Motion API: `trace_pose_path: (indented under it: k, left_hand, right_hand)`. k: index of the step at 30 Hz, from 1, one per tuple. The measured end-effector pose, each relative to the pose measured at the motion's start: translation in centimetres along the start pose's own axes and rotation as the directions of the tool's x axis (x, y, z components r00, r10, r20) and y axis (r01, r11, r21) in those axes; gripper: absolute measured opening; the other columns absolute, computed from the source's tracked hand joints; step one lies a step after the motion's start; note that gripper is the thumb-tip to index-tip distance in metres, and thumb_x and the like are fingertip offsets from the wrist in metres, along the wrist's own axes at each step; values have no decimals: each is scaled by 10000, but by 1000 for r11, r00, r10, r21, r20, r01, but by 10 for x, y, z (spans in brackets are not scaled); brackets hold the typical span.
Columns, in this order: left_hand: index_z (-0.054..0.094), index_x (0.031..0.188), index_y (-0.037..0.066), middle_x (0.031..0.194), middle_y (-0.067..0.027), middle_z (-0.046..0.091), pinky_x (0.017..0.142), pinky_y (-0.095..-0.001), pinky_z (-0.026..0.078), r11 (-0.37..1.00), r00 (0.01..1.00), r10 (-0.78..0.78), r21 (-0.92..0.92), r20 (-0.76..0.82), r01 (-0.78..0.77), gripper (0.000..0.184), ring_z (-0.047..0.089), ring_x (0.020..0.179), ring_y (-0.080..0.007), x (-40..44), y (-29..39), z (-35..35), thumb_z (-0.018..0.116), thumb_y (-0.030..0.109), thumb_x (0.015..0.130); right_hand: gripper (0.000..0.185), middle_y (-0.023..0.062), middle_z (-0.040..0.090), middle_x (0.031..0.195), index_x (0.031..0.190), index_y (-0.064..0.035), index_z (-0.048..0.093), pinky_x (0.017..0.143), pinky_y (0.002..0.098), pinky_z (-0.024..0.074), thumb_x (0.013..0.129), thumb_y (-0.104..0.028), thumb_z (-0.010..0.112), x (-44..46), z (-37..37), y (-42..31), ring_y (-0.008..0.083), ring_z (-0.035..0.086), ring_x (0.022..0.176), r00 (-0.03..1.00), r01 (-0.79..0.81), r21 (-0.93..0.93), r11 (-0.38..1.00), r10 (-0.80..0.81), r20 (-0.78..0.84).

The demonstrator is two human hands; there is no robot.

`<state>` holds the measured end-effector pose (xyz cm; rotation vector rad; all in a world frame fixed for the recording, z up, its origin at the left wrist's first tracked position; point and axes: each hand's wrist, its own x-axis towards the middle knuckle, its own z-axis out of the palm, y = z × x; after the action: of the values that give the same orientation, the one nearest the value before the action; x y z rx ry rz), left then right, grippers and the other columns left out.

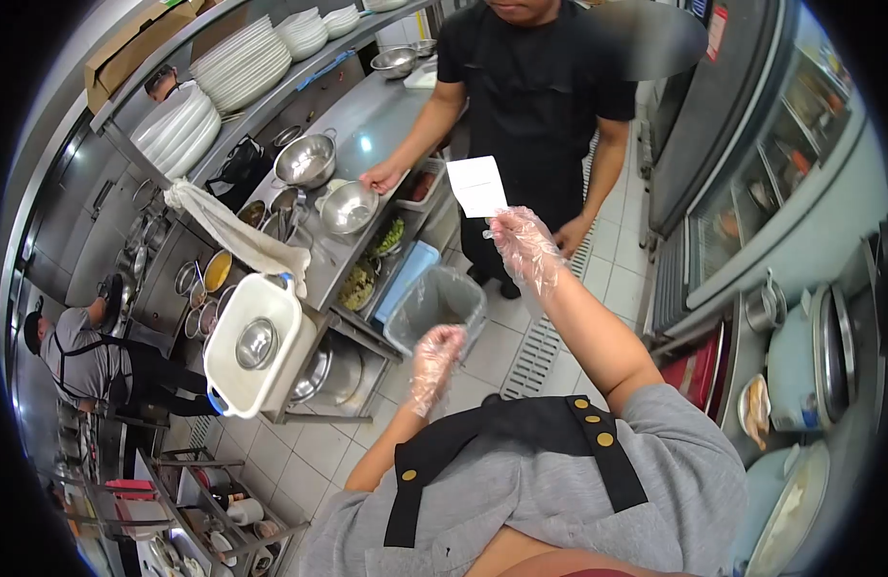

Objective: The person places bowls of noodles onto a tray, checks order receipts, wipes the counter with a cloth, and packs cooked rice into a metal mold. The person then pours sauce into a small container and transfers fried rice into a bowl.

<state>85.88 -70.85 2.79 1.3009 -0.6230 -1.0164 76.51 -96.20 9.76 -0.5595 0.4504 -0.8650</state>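
Note:
A white paper slip is held up by its lower edge in my right hand, which wears a clear plastic glove. My left hand, gloved the same way, is in front of the grey lined bin; its fingers are curled together, and anything in them is too small to make out. Across from me a person in black has one hand at the rim of a steel bowl on the steel counter.
A white tub with a metal bowl sits at the counter's near end. Stacked plates fill the upper shelf. A glass-door fridge stands at right. Another person works at far left. A floor drain grate runs between.

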Motion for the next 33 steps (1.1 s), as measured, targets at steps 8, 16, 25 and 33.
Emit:
trace_pose_path:
  k: [8,16,25,33]
  left_hand:
    - [645,1041,60,860,30,612,637,-189,394,998,997,5,-62,-72,-10,128,503,699,-44,97,39,-32,665,152,953]
    - [652,1047,65,901,18,643,656,-215,454,999,895,-20,-50,-445,-2,182,548,735,-57,151,82,-78,692,207,941]
    - [469,1412,20,1345,-126,564,1041,-375,433,786,879,173,-475,-445,-395,527,548,1220,-215,170,150,-105,624,254,966]
    - [229,1578,117,1616,-23,260,1194,-412,219,720,624,250,-289,-741,-631,770,266,1458,-198,64,106,-88,652,311,964]
  right_hand:
    - [69,59,634,787,973,4,593,545,212,572,931,-37,630,136,29,6,126,642,648,994,-91,65,994,86,71]
    - [50,63,667,828,945,-10,616,629,214,616,924,-35,654,251,47,17,132,684,713,989,-128,179,976,114,90]
    - [672,121,548,1334,1448,-101,439,1016,427,433,938,-491,638,176,156,147,233,533,1183,459,-351,-648,676,727,510]
    - [475,142,601,1263,1331,12,538,1014,394,445,1020,-348,529,135,137,340,249,556,1177,79,644,-442,624,520,850]
